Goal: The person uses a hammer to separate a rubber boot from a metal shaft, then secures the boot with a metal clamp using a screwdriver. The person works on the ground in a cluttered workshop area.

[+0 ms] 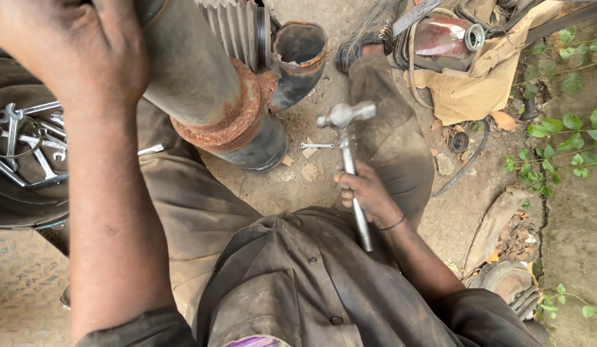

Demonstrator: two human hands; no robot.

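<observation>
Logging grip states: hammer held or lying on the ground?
Held. The right hand is closed around the hammer handle, head raised above the ground.

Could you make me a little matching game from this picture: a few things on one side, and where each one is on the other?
Things:
1. hammer
2. spanners
3. rusty pipe
4. small wrench

Places:
A. lying on the dirt below the hammer head
B. heaped inside the tyre at the left
C. gripped in the right hand
D. under the raised left hand, slanting toward the ground

Pairs: 1-C, 2-B, 3-D, 4-A
</observation>
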